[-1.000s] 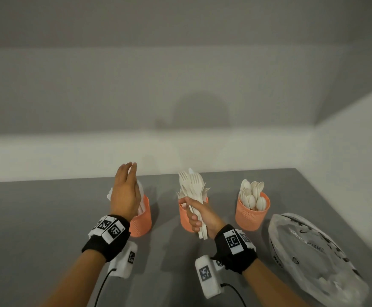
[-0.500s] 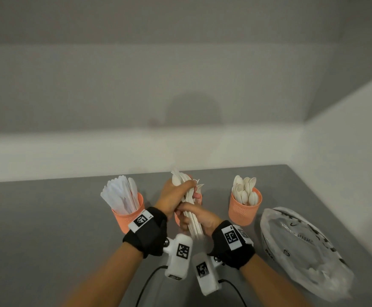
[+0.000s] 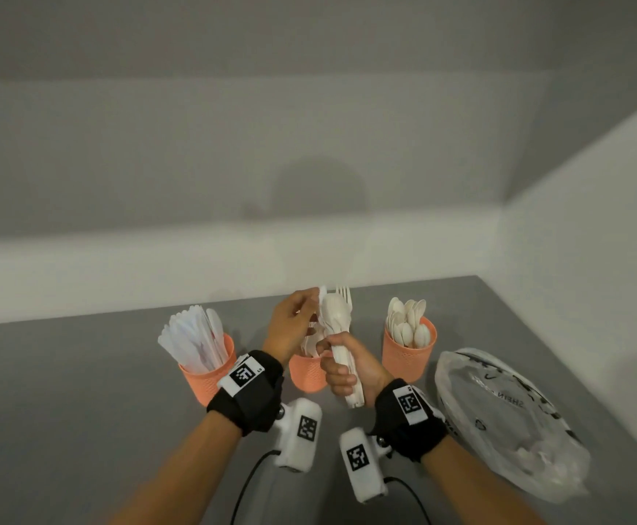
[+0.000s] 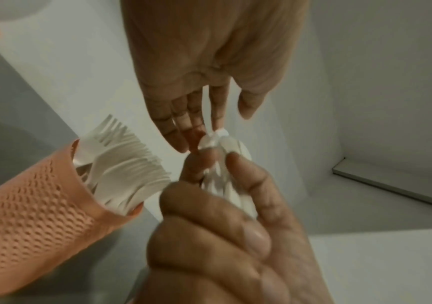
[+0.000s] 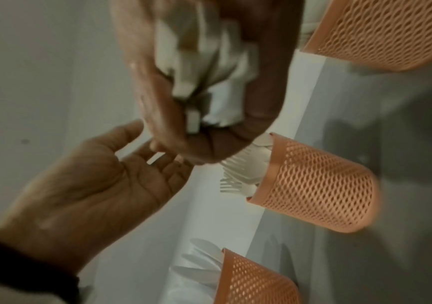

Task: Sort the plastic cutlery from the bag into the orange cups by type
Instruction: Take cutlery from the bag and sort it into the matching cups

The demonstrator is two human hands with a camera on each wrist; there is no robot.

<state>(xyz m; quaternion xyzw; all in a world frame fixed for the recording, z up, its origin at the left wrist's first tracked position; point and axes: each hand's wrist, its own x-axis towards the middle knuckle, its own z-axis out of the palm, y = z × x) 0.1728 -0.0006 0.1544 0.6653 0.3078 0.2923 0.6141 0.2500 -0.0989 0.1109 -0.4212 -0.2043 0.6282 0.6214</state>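
Observation:
Three orange mesh cups stand in a row on the grey table. The left cup holds knives, the middle cup forks, the right cup spoons. My right hand grips a bundle of white cutlery upright above the fork cup; a spoon and a fork show at its top. My left hand reaches in with straight fingers touching the bundle's top, thumb apart.
A crumpled clear plastic bag lies on the table to the right of the spoon cup. White walls close the table at the back and right. Cables run from both wrist cameras toward the near edge.
My left hand left the knife cup and came across to the bundle in my right hand. The right hand kept its grip and lifted the bundle slightly.

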